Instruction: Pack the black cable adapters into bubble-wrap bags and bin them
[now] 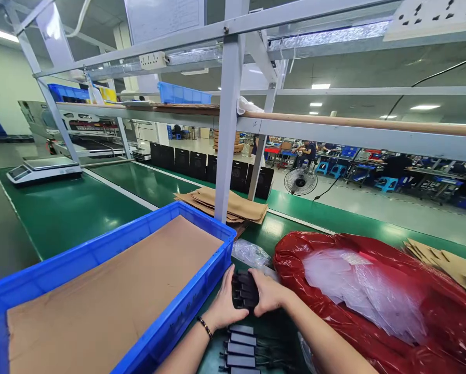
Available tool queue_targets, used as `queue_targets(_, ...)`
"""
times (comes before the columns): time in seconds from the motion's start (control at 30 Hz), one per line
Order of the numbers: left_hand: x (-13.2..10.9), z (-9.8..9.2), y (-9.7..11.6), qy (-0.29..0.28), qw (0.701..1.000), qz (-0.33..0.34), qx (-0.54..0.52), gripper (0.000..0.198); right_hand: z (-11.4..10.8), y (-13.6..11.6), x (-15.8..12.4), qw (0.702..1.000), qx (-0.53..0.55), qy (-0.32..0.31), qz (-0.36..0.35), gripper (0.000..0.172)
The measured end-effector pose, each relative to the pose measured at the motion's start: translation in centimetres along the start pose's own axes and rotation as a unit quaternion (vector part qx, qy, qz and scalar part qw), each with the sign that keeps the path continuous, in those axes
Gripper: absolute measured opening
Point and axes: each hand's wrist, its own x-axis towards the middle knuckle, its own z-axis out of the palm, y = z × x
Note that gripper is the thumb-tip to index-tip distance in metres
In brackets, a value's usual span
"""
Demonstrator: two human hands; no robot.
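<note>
Both my hands press together a stack of black flat parts [245,291] on the green table. My left hand [225,302] cups the stack from the left, a bead bracelet on its wrist. From the right, my right hand [269,292] closes over the same stack. Several more black parts [240,347] lie in a row on the table just below my hands. A blue plastic bin [201,280] lined with brown cardboard stands directly to the left.
A red plastic bag [396,332] holding clear bags lies at right. Cardboard sheets [233,203] are piled behind a white frame post [227,135]. A scale [41,169] sits at far left. A fan [301,181] and seated workers are across the aisle.
</note>
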Motion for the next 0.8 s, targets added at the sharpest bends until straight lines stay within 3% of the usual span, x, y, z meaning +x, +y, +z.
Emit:
queue_targets(0.13,-0.7,-1.0,0.0,-0.053,0.985,-0.012,0.164,0.102,2.5,-0.8,1.1,0.991,-0.118,-0.051,0.035,0.116)
queue_targets(0.2,-0.4,-1.3,0.1,-0.098,0.975,-0.012,0.200,0.097,2.0,-1.3,1.5,0.983,-0.164,-0.070,0.030,0.117)
queue_targets(0.27,0.1,-1.4,0.1,-0.136,0.968,-0.019,0.210,0.095,-0.3,-1.4,2.3,0.977,-0.200,-0.067,0.020,0.103)
queue_targets(0.3,0.4,-1.5,0.1,-0.146,0.966,-0.025,0.210,0.095,-1.9,-1.2,3.0,0.976,-0.212,-0.053,0.019,0.089)
queue_targets(0.37,0.7,-1.5,-0.2,-0.151,0.966,-0.033,0.208,0.095,-5.8,-0.5,5.0,0.962,-0.259,0.066,0.064,0.046)
queue_targets(0.4,0.8,-1.4,-0.4,-0.152,0.966,-0.033,0.206,0.095,-7.7,0.1,6.2,0.950,-0.278,0.113,0.090,0.033)
queue_targets(0.47,0.9,-1.4,-0.7,-0.151,0.967,-0.031,0.201,0.096,-10.7,1.5,8.6,0.928,-0.303,0.177,0.126,0.032)
queue_targets(0.53,0.8,-1.4,-1.0,-0.154,0.968,-0.031,0.197,0.097,-12.4,3.0,10.9,0.911,-0.323,0.215,0.139,0.034)
queue_targets(0.67,0.8,-1.4,-1.2,-0.152,0.970,-0.036,0.185,0.097,-12.6,4.9,14.2,0.898,-0.354,0.231,0.118,0.027)
queue_targets(0.8,1.1,-1.3,-1.4,-0.139,0.976,-0.037,0.163,0.097,-12.3,5.6,15.4,0.898,-0.364,0.229,0.097,0.022)
